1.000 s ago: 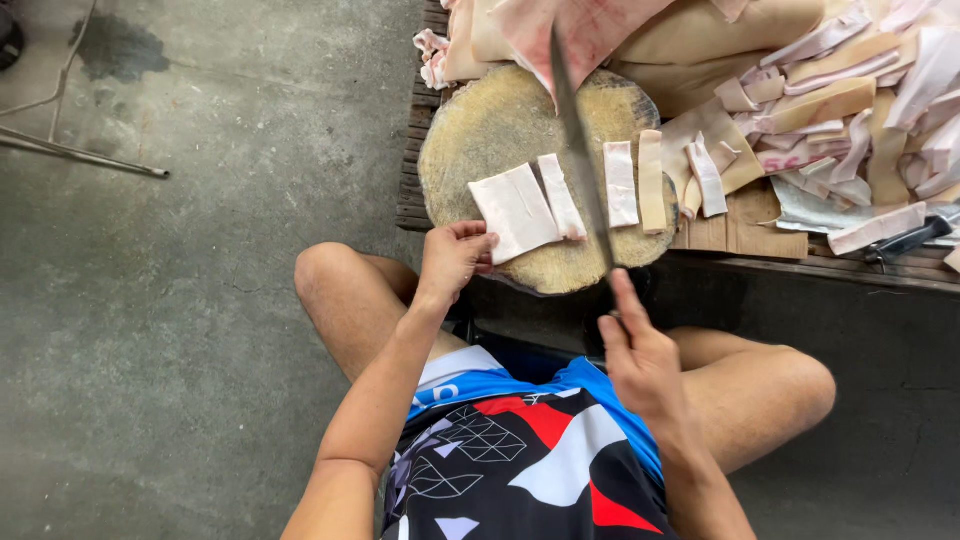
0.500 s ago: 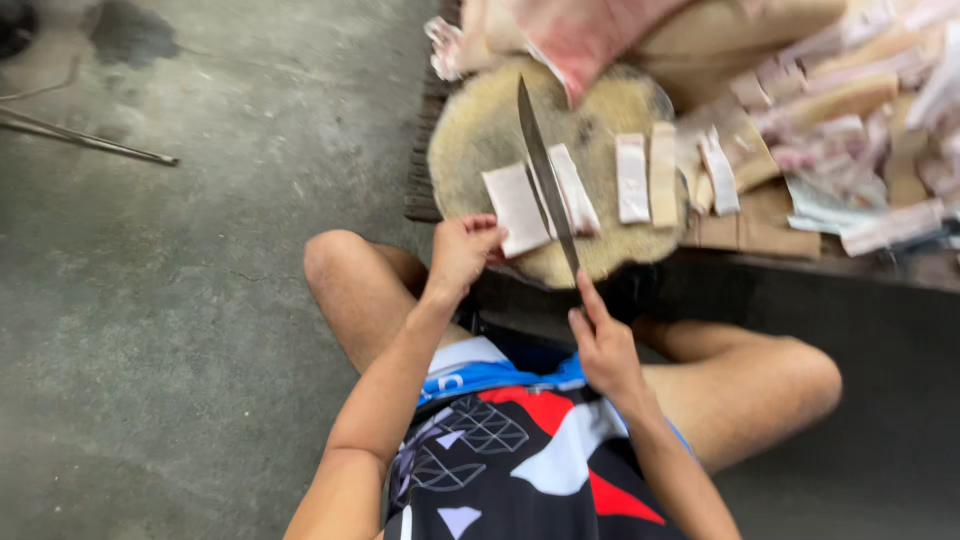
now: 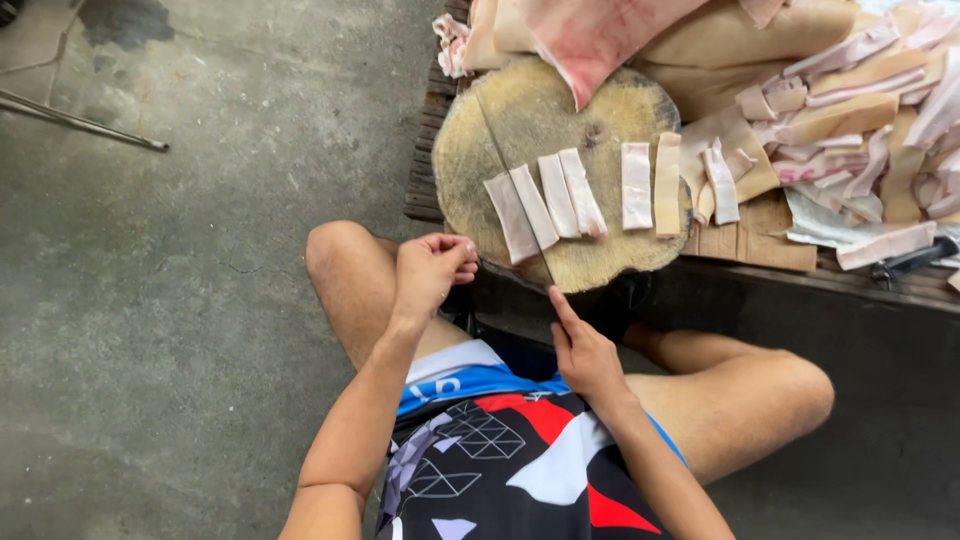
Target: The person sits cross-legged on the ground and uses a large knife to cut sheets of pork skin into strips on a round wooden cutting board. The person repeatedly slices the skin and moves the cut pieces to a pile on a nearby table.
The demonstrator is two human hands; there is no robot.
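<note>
In front of you, at the upper right of the frame, a low wooden pallet (image 3: 425, 160) stands on the grey concrete floor (image 3: 180, 300). On it lie a round chopping block (image 3: 500, 120), flat cardboard (image 3: 760, 235) and a pile of pale meat strips (image 3: 870, 120)

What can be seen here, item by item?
chopping block: one, round, tan wood, on a low platform.
meat strips: six, pale pink, in a row on the block.
knife: one, long thin blade, lying across the block between the strips.
large meat slab: one, pink, draped over the block's far edge.
cut strip pile: many, pink and tan, right of the block.
metal rod: one, grey, on the concrete floor at left.
left hand: fingers curled, at the block's near edge, holding nothing that shows.
right hand: grips the knife's handle end, index finger extended along it.
</note>
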